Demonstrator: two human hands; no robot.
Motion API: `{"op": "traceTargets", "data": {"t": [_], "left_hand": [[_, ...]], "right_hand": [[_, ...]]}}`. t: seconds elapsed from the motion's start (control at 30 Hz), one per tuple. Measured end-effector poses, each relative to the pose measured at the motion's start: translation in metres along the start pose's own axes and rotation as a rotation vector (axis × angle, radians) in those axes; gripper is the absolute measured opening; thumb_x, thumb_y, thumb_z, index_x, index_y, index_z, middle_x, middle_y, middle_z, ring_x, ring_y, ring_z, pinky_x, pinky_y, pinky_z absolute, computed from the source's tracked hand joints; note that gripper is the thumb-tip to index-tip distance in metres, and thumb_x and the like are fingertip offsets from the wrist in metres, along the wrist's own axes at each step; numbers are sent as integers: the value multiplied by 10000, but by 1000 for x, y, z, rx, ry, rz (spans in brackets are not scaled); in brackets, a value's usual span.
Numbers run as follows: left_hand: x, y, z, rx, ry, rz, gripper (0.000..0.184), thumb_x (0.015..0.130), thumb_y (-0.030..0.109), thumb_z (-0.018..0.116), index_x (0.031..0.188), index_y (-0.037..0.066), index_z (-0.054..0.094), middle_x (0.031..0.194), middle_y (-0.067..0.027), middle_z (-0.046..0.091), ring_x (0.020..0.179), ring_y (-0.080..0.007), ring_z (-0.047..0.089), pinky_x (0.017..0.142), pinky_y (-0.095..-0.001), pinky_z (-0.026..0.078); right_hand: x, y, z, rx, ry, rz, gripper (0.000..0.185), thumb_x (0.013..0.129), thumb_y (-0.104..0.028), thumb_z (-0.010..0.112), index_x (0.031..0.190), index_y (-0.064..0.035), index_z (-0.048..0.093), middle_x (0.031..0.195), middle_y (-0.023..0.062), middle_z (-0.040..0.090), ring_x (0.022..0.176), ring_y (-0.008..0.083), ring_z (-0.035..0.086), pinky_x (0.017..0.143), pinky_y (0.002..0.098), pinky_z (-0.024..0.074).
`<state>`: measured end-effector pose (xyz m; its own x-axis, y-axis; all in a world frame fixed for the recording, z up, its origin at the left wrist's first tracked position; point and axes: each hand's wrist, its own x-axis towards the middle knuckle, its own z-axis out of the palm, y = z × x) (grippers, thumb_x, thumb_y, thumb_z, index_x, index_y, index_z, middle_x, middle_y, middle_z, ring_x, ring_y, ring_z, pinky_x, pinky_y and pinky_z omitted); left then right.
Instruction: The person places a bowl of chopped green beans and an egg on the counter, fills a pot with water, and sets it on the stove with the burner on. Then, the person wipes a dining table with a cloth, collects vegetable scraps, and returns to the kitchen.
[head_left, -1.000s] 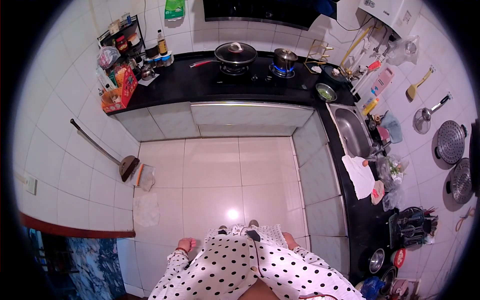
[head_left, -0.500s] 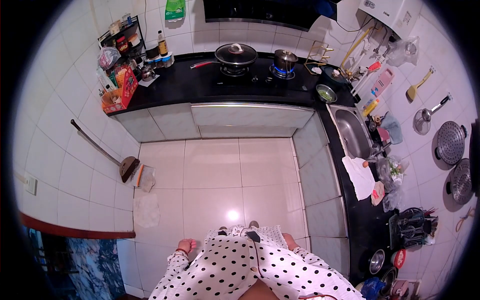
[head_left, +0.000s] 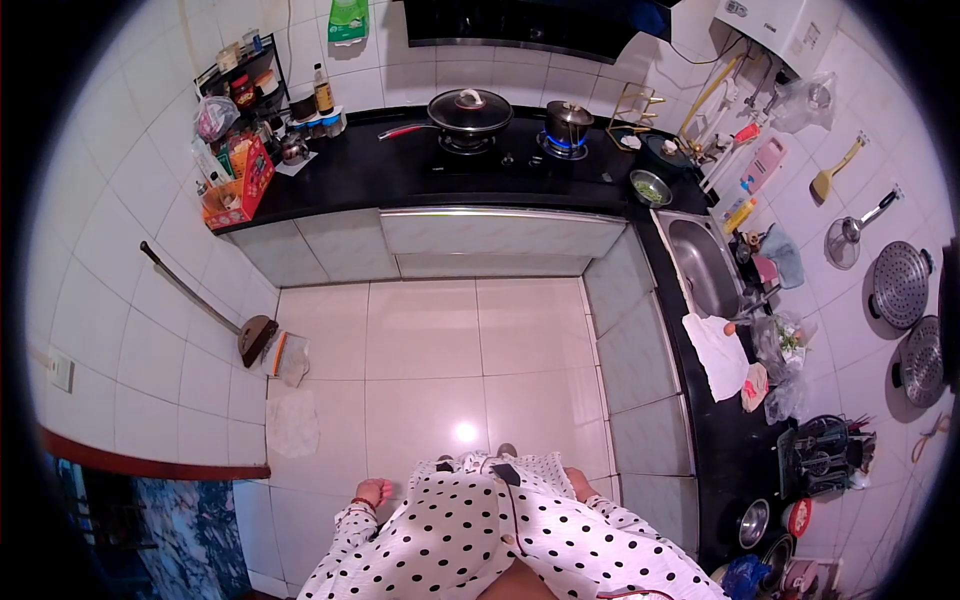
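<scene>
My left hand hangs low beside the polka-dot clothing, over the tiled floor. Its fingers look loosely curled, and I see nothing in them. On the other side of the clothing, my right hand hangs near the lower cabinets; its fingers are mostly hidden. Neither hand touches the counter. Far ahead, a lidded frying pan with a red handle sits on the stove's left burner. A small lidded pot stands over a blue flame on the right burner.
Along the right counter are a steel bowl with green food, a sink, a white cloth and a dish rack. A red box stands at the counter's left end. A long-handled dustpan leans on the left wall.
</scene>
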<state>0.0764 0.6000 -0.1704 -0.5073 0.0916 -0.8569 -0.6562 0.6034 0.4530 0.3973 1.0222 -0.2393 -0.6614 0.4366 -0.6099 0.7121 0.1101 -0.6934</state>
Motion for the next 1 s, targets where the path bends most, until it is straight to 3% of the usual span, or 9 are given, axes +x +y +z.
{"op": "traceTargets", "data": {"t": [0.87,1.0], "left_hand": [[-2,-4,-3,14,17,5,247,912,227,459,954,86,658,831,-14,667,658,-109,605,519,-270,458],[-15,2,0,25,26,45,249,910,203,445,871,71,653,763,-12,637,624,-121,568,553,-268,464]], "right_hand": [[-13,-13,-7,-166,-64,-95,372,793,-328,567,1044,-69,655,1014,203,640,964,366,604,841,400,479],[-13,-12,-7,-127,-71,-63,372,795,-329,562,1045,-70,654,1024,202,638,972,362,602,842,399,478]]}}
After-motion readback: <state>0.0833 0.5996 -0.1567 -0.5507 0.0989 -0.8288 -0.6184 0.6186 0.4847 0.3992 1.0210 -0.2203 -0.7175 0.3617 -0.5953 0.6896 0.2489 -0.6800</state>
